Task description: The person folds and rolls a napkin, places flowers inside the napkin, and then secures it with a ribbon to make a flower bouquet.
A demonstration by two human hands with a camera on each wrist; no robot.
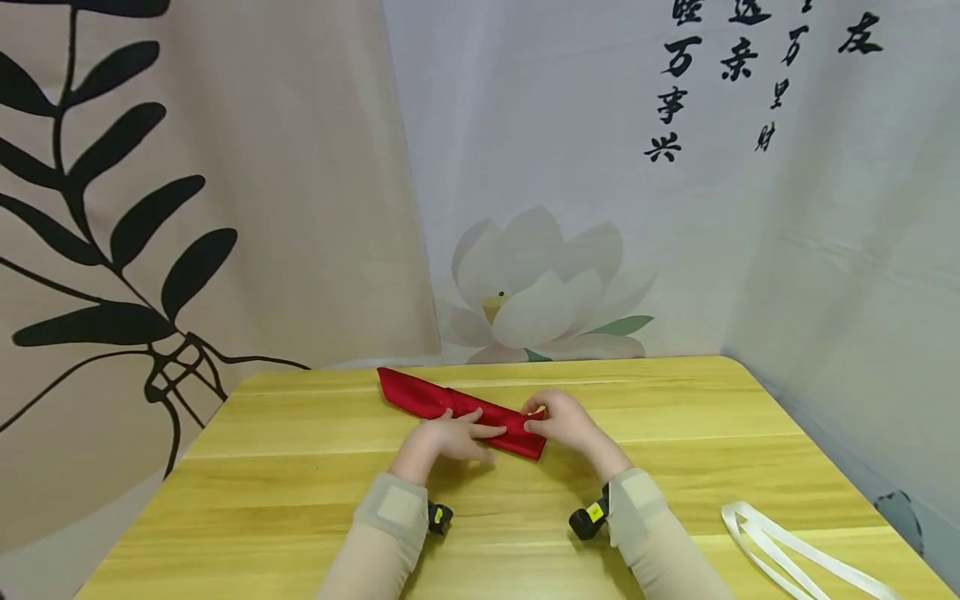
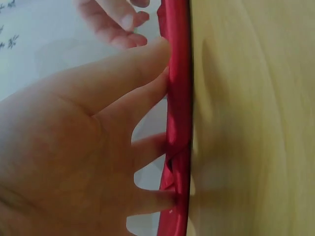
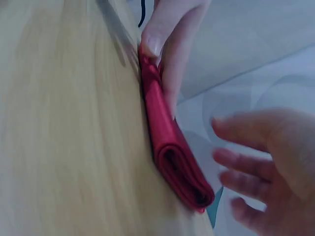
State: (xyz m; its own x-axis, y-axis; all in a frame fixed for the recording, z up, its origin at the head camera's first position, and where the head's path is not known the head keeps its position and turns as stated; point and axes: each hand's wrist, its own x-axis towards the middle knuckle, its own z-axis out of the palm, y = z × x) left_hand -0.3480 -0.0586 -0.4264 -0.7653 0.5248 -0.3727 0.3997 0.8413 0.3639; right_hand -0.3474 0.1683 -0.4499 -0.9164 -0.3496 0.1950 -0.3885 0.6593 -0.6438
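Observation:
A shiny red cloth (image 1: pixel 408 392), folded and rolled into a long flat strip, lies slantwise near the far side of the table. My left hand (image 1: pixel 453 437) rests on its middle with fingers spread; in the left wrist view the fingertips press against the strip. At the strip's right end is my right hand (image 1: pixel 564 417), thumb and fingers curved about the corner. In the right wrist view this hand (image 3: pixel 280 167) shows slightly blurred, its fingers parted and a small gap away from the layered, rolled end of the cloth (image 3: pixel 170 142).
A white ribbon (image 1: pixel 840 565) lies looped at the table's front right. The wooden table (image 1: pixel 285 467) ends just behind the red strip, where a printed curtain (image 1: pixel 555 150) hangs. Small black cameras (image 1: pixel 588 521) are strapped to both wrists.

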